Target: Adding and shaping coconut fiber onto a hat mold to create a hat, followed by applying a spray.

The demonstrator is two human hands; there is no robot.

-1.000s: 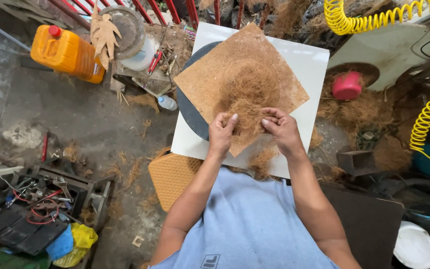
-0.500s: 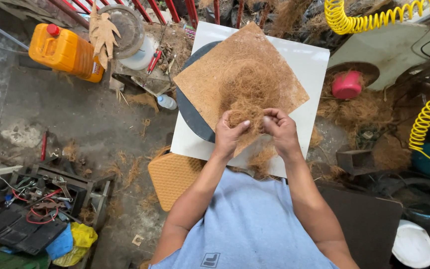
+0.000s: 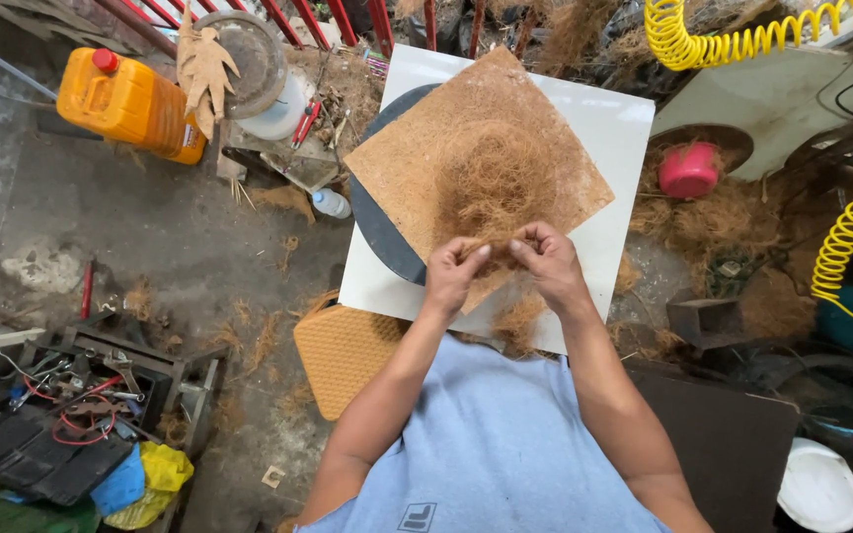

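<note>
Both hands meet over the near edge of a square brown coir mat (image 3: 476, 163), which lies turned like a diamond on a white square board (image 3: 616, 126), with a dark round disc (image 3: 379, 232) showing beneath its left side. The left hand (image 3: 453, 274) has its fingers curled in and its fingertips pressed together on a tuft of loose coconut fibre (image 3: 494, 188) that is heaped on the near half of the mat. The right hand (image 3: 548, 259) is curled the same way, thumb against fingers, pinching strands of the same tuft just beside the left hand; whether the two hands actually touch is hard to tell from this angle. More loose fibre lies under the wrists at the board's near edge. Below the left forearm a yellow-orange textured pad (image 3: 346, 355) rests on the ground. Further left stand an orange plastic jug with a red cap (image 3: 130, 104) and a small clear bottle (image 3: 331, 203). To the right of the board sits a pink bowl (image 3: 689, 170), and a yellow coiled hose (image 3: 733, 41) runs along the top. An open toolbox with wires (image 3: 71, 415) sits at lower left.
</note>
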